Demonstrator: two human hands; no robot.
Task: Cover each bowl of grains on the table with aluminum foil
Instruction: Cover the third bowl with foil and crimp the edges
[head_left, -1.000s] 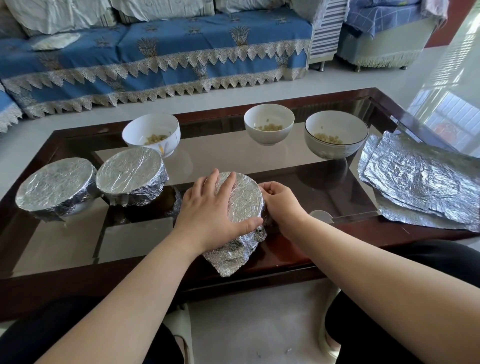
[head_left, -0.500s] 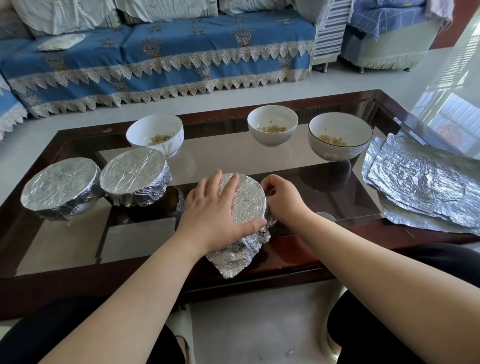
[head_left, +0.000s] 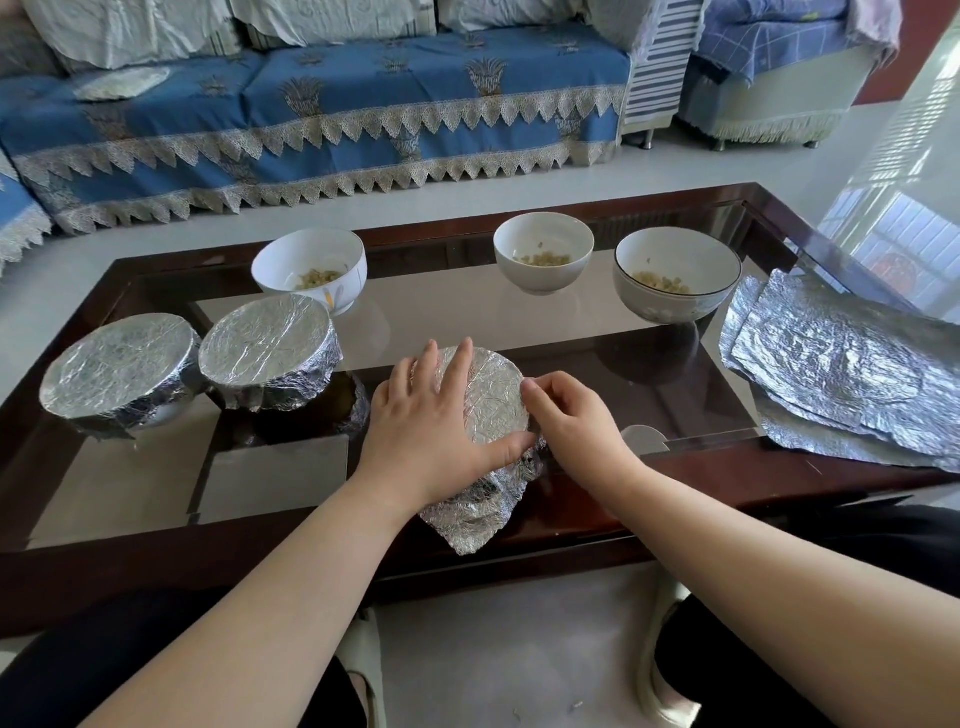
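Done: we count two wrapped bowls at the left of the table (head_left: 779, 483), the far-left covered bowl (head_left: 117, 371) and the second covered bowl (head_left: 267, 351) touching or just beside it; both have foil drawn flat over the rim and crimped down the wall.
In hand: the third bowl (head_left: 485, 400) sits at the near edge, in front of us, with its foil already flat across the top.
Left: three open bowls along the far side, the left open bowl (head_left: 310, 267), the middle open bowl (head_left: 543, 252) and the right open bowl (head_left: 678, 275), each showing a little pale grain.
Progress: we judge the job about half done, the third cover being nearly finished.
Left hand: our left hand (head_left: 426, 431) lies spread and flat on the foil top, thumb reaching along the near rim, holding the sheet down.
Right hand: our right hand (head_left: 571, 423) has its fingers curled at the right rim, seemingly pinching or tucking the foil there; the fingertips are partly hidden, so we cannot be certain.
Look of the foil: crinkled, dull silver, with a loose corner (head_left: 467, 519) hanging off the near side toward the table edge, not yet folded in.
Supply: a stack of spare sheets (head_left: 841, 374) lies at the right end, well apart from the bowl in hand.
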